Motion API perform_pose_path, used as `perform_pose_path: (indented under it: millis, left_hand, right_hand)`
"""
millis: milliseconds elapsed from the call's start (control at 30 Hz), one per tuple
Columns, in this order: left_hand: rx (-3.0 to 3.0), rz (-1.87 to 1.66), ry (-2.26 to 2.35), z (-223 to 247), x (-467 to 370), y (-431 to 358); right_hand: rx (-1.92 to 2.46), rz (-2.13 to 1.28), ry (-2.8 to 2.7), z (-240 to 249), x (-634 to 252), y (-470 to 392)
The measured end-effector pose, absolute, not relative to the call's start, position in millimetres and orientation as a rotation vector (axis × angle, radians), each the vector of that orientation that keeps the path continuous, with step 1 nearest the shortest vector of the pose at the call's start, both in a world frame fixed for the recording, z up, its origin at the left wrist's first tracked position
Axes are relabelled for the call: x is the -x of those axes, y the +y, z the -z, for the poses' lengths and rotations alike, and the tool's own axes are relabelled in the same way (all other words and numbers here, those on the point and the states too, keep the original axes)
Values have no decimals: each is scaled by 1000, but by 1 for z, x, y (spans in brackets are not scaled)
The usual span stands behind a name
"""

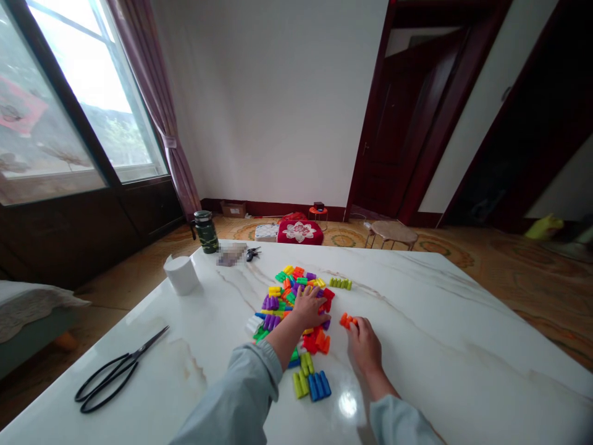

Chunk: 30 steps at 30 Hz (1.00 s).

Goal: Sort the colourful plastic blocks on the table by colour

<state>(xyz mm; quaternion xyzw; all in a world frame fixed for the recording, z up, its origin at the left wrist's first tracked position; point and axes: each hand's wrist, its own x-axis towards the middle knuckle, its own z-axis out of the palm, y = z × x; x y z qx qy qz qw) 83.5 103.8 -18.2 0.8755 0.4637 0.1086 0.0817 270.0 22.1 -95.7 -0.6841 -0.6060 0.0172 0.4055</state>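
A loose pile of colourful plastic building blocks [272, 303] lies on the white marble-look table [417, 334]. My left hand [309, 307] rests over the pile with its fingers spread, covering some of the blocks. To the right of the pile, my right hand [365, 345] grips an orange block [345, 320] between thumb and fingers, low over the table. A row of joined lime-green blocks [340, 283] lies beyond the hands. Closer to me are a blue block [319, 386] and lime-green blocks [301, 384], side by side.
Black-handled scissors [123, 368] lie at the left, points away from me. A white paper roll [181, 275], a camouflage-patterned flask [206, 232] and keys [252, 254] sit toward the far left corner. Past the table stand a stool [393, 232] and a red cloth-covered seat [300, 232].
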Motion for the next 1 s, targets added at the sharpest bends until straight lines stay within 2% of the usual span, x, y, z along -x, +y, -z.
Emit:
perform_pose_path:
  millis: [267,500,867,1000]
  left_hand:
    - [-2561,-466,1475,10,-49,35]
    - [-2676,-693,1489,38,-13,-49]
    - [-2779,-716,1437,62,-7,-51]
    - [-2795,-762,1444,64,-7,-51]
  right_hand:
    - [1773,-55,-1521,95,-269,23]
    - [1818,-61,-1455,97,-269,24]
    - [1853,-12,-1426,98,-270,24]
    - [1994,-54,-1365,92,-271,41]
